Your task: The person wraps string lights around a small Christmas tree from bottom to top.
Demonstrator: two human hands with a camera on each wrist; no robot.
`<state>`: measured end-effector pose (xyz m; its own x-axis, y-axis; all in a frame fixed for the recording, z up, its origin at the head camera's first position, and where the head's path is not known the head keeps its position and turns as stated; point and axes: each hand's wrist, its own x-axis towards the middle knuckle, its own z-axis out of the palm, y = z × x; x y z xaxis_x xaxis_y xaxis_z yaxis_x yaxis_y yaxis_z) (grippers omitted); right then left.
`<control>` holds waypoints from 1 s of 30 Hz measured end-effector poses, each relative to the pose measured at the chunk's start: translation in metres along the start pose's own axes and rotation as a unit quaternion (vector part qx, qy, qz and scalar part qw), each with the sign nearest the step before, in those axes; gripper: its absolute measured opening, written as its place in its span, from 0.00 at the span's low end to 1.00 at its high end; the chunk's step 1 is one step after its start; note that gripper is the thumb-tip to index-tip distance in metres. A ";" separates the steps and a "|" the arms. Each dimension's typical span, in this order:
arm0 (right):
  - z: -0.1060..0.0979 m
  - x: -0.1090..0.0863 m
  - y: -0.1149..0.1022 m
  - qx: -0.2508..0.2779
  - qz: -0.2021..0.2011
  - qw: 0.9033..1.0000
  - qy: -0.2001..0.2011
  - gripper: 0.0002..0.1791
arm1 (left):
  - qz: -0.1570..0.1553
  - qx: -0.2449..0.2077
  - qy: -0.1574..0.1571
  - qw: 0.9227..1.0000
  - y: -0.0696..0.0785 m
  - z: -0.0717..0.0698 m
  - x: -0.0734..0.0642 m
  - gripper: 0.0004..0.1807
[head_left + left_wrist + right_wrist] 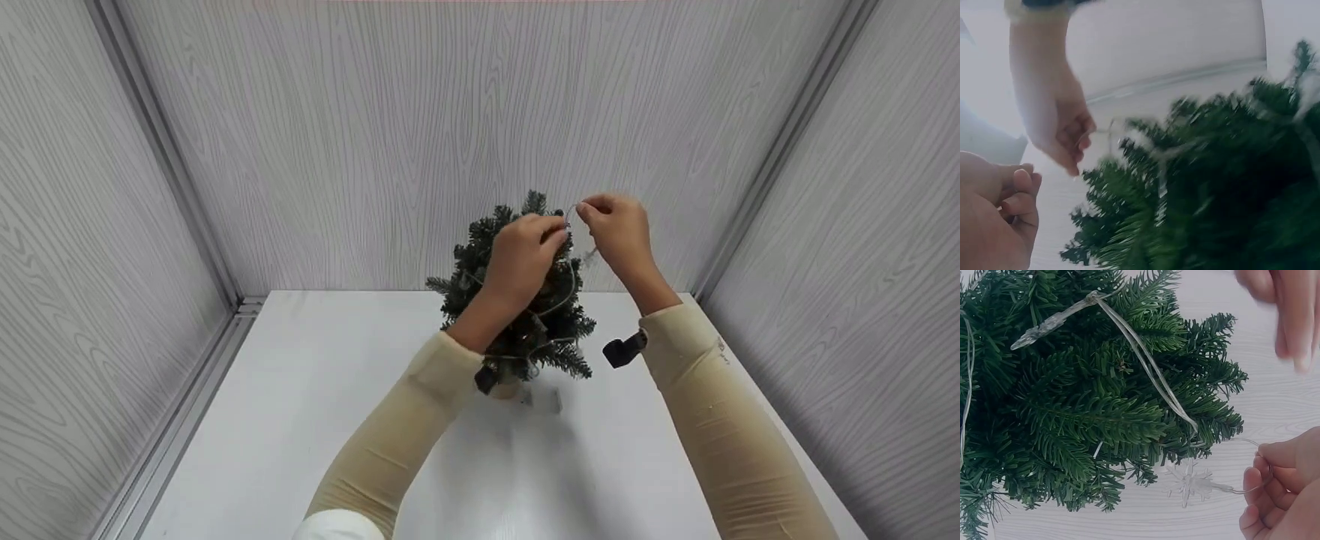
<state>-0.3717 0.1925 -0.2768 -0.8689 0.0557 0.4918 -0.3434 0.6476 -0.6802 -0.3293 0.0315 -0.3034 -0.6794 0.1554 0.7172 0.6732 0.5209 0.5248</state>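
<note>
A small green artificial Christmas tree [480, 244] stands on the white table, with a clear string of lights [1145, 363] draped over its branches. My right hand [619, 232] pinches the light string's thin wire beside the upper right of the tree. From those fingers hangs a clear snowflake-shaped light [1188, 484], close to the branch tips in the right wrist view. In front of the tree is my left hand [523, 255], its thumb and fingers close together near the wire. Neither wrist view shows anything held in the left hand, which is blurred in the right wrist view.
The white table [337, 405] meets grey wood-grain panels [337, 150] at the back and sides. By the tree's pale base [505, 391] lies a small, whitish translucent box-like piece [551, 401]. Both sleeves carry black wrist cameras [624, 350].
</note>
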 end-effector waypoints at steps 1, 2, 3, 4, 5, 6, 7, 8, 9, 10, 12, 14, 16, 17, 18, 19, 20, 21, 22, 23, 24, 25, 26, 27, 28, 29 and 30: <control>0.000 0.000 0.001 0.001 0.000 1.000 0.000 0.15 | -0.012 0.008 -0.017 1.000 0.001 -0.001 0.010 0.11; 0.001 0.000 0.001 0.001 0.000 1.000 0.001 0.14 | -0.022 0.022 -0.034 0.999 0.001 0.000 0.019 0.12; 0.001 0.000 0.002 0.001 -0.002 1.000 0.002 0.14 | -0.031 0.035 -0.050 0.998 0.001 0.001 0.027 0.12; 0.002 0.000 0.002 0.002 -0.002 1.000 0.003 0.14 | -0.037 0.047 -0.062 0.996 0.001 0.003 0.034 0.12; 0.002 -0.001 0.002 0.005 -0.001 1.000 0.004 0.14 | -0.040 0.061 -0.074 0.995 0.001 0.004 0.040 0.12; 0.003 -0.001 0.002 0.005 -0.001 1.000 0.005 0.14 | -0.041 0.075 -0.085 0.993 0.001 0.006 0.045 0.12; 0.003 -0.002 0.002 0.006 -0.002 1.000 0.006 0.14 | -0.040 0.088 -0.094 0.991 0.001 0.007 0.049 0.12; 0.003 -0.002 0.001 0.006 -0.003 1.000 0.008 0.14 | -0.038 0.104 -0.103 0.989 0.000 0.008 0.053 0.12; 0.003 -0.003 0.000 0.010 -0.004 1.000 0.009 0.14 | -0.035 0.114 -0.109 0.987 0.000 0.009 0.056 0.13; 0.003 -0.004 0.000 0.012 -0.003 1.000 0.009 0.14 | -0.031 0.123 -0.113 0.985 -0.002 0.009 0.058 0.13; 0.003 -0.005 -0.001 0.019 -0.005 1.000 0.010 0.14 | -0.024 0.135 -0.121 0.983 -0.005 0.011 0.061 0.13; 0.003 -0.005 -0.001 0.021 -0.010 1.000 0.014 0.14 | -0.016 0.140 -0.126 0.982 -0.008 0.012 0.063 0.12; 0.003 -0.005 -0.001 0.024 -0.014 0.999 0.018 0.14 | -0.007 0.134 -0.128 0.983 -0.011 0.013 0.065 0.12; 0.002 -0.005 0.000 0.025 -0.016 0.999 0.020 0.14 | -0.001 0.131 -0.128 0.983 -0.013 0.014 0.065 0.12; 0.002 -0.005 0.000 0.027 -0.017 0.999 0.021 0.14 | 0.003 0.128 -0.127 0.984 -0.014 0.015 0.066 0.12; 0.002 -0.005 0.001 0.031 -0.017 0.999 0.020 0.14 | 0.003 0.125 -0.125 0.984 -0.015 0.015 0.066 0.11; 0.002 -0.005 0.001 0.035 -0.018 0.999 0.018 0.14 | 0.002 0.122 -0.123 0.985 -0.015 0.015 0.067 0.11; 0.002 -0.006 0.002 0.040 -0.017 0.999 0.014 0.14 | 0.000 0.122 -0.122 0.985 -0.016 0.015 0.067 0.11; 0.002 -0.007 0.002 0.045 -0.017 0.999 0.011 0.14 | -0.004 0.125 -0.121 0.985 -0.016 0.015 0.068 0.10; 0.002 -0.008 0.003 0.049 -0.017 0.999 0.008 0.14 | -0.008 0.134 -0.121 0.984 -0.015 0.014 0.069 0.10; 0.002 -0.008 0.003 0.053 -0.017 0.998 0.007 0.15 | -0.013 0.143 -0.121 0.982 -0.014 0.014 0.070 0.10; 0.001 -0.009 0.003 0.056 -0.016 0.998 0.008 0.15 | -0.016 0.155 -0.121 0.980 -0.013 0.013 0.071 0.10; 0.001 -0.010 0.003 0.057 -0.017 0.998 0.011 0.15 | -0.019 0.166 -0.122 0.978 -0.012 0.012 0.073 0.10; 0.001 -0.011 0.003 0.058 -0.018 0.998 0.014 0.14 | -0.022 0.175 -0.122 0.977 -0.011 0.011 0.075 0.10; 0.001 -0.012 0.003 0.058 -0.018 0.998 0.017 0.14 | -0.025 0.184 -0.123 0.975 -0.010 0.011 0.077 0.10; 0.000 -0.013 0.003 0.056 -0.018 0.998 0.021 0.14 | -0.026 0.190 -0.123 0.974 -0.010 0.010 0.078 0.10; 0.000 -0.015 0.002 0.056 -0.017 0.998 0.023 0.14 | -0.028 0.190 -0.122 0.974 -0.011 0.010 0.080 0.10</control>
<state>-0.3598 0.1931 -0.2858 -0.8390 0.0717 0.5394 -0.4130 0.5614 -0.7171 -0.3939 0.0461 -0.2563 -0.7922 0.2889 0.5376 0.5082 0.7999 0.3191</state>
